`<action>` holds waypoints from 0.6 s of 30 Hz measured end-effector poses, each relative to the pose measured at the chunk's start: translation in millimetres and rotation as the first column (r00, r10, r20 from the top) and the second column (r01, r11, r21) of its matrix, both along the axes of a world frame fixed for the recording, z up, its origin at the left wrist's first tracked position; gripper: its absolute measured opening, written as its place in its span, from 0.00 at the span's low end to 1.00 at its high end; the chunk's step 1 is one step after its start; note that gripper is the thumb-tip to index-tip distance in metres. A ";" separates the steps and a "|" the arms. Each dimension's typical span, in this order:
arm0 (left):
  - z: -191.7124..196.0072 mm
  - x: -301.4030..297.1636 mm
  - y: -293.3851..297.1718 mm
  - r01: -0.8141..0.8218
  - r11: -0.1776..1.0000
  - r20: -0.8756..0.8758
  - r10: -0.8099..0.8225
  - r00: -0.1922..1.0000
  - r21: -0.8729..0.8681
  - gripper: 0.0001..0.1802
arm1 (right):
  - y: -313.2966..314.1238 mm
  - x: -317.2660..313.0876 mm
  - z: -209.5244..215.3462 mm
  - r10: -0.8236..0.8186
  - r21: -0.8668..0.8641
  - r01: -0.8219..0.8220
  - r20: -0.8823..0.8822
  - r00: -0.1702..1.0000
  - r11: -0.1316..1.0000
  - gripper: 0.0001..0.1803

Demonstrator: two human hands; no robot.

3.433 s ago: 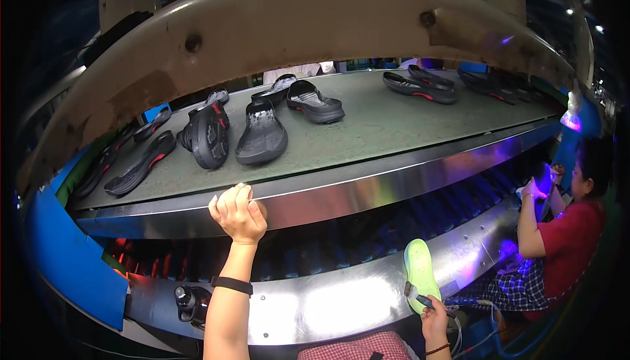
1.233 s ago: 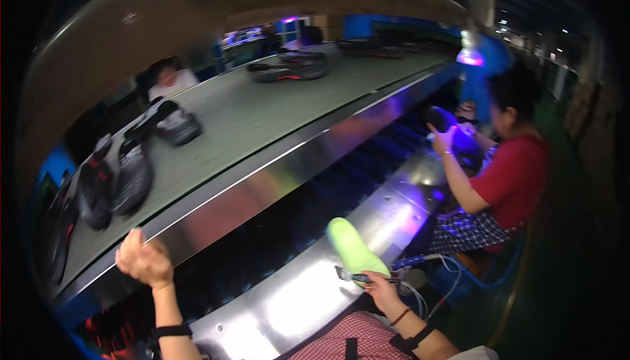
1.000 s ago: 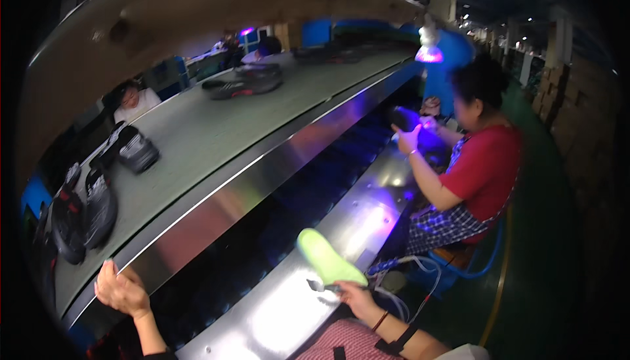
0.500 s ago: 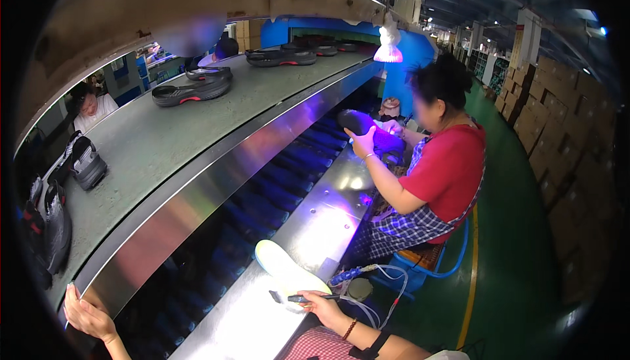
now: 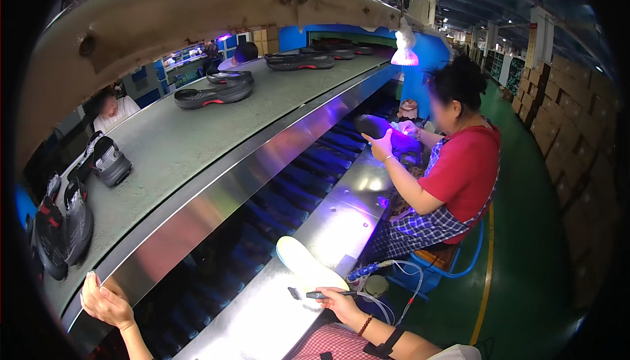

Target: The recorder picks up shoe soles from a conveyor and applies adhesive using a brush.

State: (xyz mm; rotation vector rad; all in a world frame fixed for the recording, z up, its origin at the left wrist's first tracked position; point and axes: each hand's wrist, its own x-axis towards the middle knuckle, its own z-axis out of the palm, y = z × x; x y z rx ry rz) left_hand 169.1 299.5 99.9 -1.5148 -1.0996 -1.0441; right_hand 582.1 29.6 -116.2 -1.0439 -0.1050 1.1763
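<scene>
My left hand [image 5: 107,301] grips the metal edge [image 5: 147,242] of a raised conveyor at the lower left, its fingertips curled at the rim. At the lower middle, my right hand [image 5: 340,302] is closed around a black-handled brush [image 5: 321,294]. The brush's dark tip points left, over the brightly lit metal bench. Just beyond that hand lies a pale yellow, sole-shaped piece [image 5: 303,260] on the bench [image 5: 262,314]. Glare washes out part of the brush and the near end of the sole.
Dark shoe soles [image 5: 213,95] and several others sit on the grey-green conveyor [image 5: 197,137]. A co-worker in red [image 5: 459,170] handles a dark shoe [image 5: 371,126] under a hanging lamp [image 5: 405,48]. Thin hoses [image 5: 410,268] loop beside the bench. Cartons [image 5: 571,117] line the right.
The whole view has shifted, so the scene appears a little farther right. Both hands keep their holds. The co-worker still handles the dark shoe.
</scene>
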 end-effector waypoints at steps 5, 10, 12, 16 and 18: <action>1.6 2.9 -1.0 0.001 1.000 0.006 -0.001 1.000 0.012 0.23 | -0.7 0.2 1.4 -0.008 -0.012 0.008 0.004 1.000 1.000 0.15; 4.5 11.3 -5.2 0.009 1.000 0.009 -0.010 1.000 0.022 0.23 | 2.0 2.1 0.5 -0.009 -0.002 0.009 0.001 1.000 1.000 0.15; 4.6 13.9 -7.5 0.023 0.999 0.020 -0.023 1.000 0.035 0.23 | 2.7 3.2 0.0 0.002 -0.007 -0.002 0.003 1.000 1.000 0.14; 4.2 12.3 -7.3 0.005 1.000 0.009 -0.006 1.000 0.023 0.23 | 1.9 4.8 -0.8 -0.003 -0.025 0.003 -0.008 1.000 1.000 0.14; 3.9 8.0 -4.6 -0.017 1.000 -0.014 0.017 1.000 0.003 0.23 | 1.0 5.3 -2.0 -0.001 -0.024 0.001 -0.013 1.000 1.000 0.14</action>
